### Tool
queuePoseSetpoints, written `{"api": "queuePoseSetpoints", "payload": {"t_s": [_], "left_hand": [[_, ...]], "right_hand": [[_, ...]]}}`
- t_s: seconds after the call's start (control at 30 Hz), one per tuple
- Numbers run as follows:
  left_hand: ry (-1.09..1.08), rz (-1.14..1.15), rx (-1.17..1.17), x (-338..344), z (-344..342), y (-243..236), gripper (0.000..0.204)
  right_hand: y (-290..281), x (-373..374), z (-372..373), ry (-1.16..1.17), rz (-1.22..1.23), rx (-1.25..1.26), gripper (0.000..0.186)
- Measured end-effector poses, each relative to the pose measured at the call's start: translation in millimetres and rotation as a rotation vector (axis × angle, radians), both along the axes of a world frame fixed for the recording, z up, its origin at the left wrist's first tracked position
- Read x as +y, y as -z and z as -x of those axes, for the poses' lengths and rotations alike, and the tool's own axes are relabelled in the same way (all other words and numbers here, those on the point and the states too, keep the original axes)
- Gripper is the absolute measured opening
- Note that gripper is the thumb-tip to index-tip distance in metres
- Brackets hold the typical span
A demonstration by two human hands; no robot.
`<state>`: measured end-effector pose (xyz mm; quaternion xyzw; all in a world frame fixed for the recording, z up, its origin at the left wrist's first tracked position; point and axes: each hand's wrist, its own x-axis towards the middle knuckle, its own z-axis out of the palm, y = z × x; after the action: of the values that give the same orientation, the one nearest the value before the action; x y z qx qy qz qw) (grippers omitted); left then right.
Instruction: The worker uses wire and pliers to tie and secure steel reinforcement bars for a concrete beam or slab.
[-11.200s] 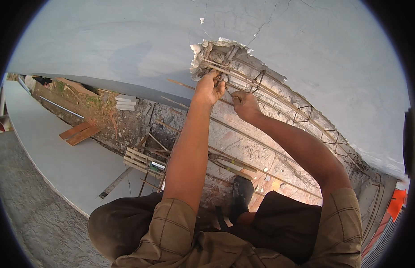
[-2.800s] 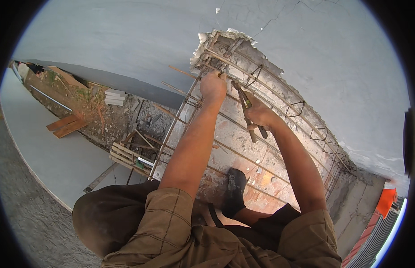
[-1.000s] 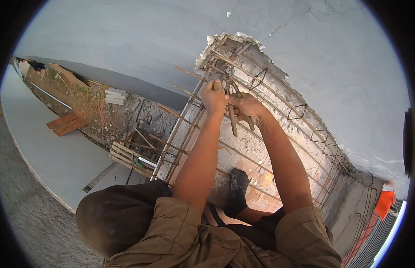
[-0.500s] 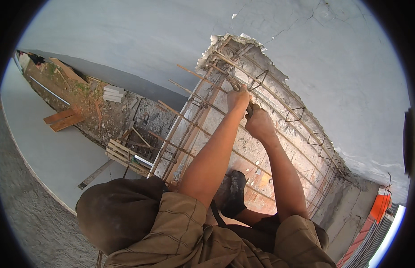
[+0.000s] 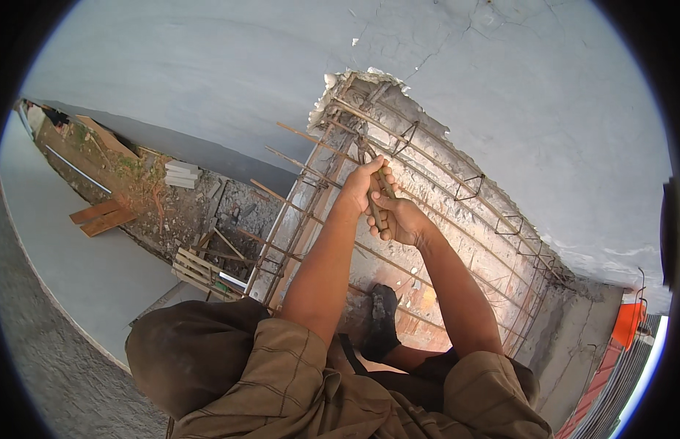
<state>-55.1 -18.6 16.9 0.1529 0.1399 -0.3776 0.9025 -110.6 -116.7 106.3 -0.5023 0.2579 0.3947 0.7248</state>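
Note:
Both my hands are closed on a pair of long-handled pincers [image 5: 372, 203] over the rebar frame. My left hand [image 5: 360, 184] grips near the upper part of the tool, thumb along a handle. Lower and to the right, my right hand [image 5: 402, 219] has its fingers curled round the handle ends. The jaws of the pincers sit close to a steel bar [image 5: 338, 126] near the frame's upper corner; whether they bite on wire there is too small to tell. Stirrups of bent steel [image 5: 469, 187] line the right side of the frame.
A broken concrete edge [image 5: 331, 82] borders the grey wall [image 5: 208, 80]. Bar ends [image 5: 296, 132] stick out to the left. My dark-shod foot [image 5: 382, 311] stands inside the frame. Below left lie rubble, boards [image 5: 103, 216] and a slatted wooden piece [image 5: 197, 271].
My hands have come down and slightly left in the picture with the pincers. The right hand has turned, and more of the handles shows now. The whole view has shifted slightly.

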Motion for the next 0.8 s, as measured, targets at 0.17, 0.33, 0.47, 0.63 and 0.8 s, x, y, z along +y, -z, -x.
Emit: {"api": "queuePoseSetpoints", "payload": {"t_s": [0.17,0.33,0.47,0.63,0.8], "left_hand": [[-0.074,-0.408,0.168,-17,-4,-8,0.018],[-0.185,-0.69,0.226,-59,-8,-10,0.025],[-0.255,-0.631,0.159,-70,-11,-5,0.03],[-0.044,-0.538,0.067,-48,-7,-9,0.047],[0.049,-0.178,0.081,-2,-3,4,0.051]], "right_hand": [[10,8,5,-0.66,1.184,-0.279,0.049],[34,-8,8,-0.551,1.524,-0.443,0.039],[33,-40,-10,-0.625,1.599,-0.562,0.026],[47,-55,-3,-0.614,1.435,-0.643,0.019],[18,-8,5,0.176,-0.149,0.171,0.024]]}}
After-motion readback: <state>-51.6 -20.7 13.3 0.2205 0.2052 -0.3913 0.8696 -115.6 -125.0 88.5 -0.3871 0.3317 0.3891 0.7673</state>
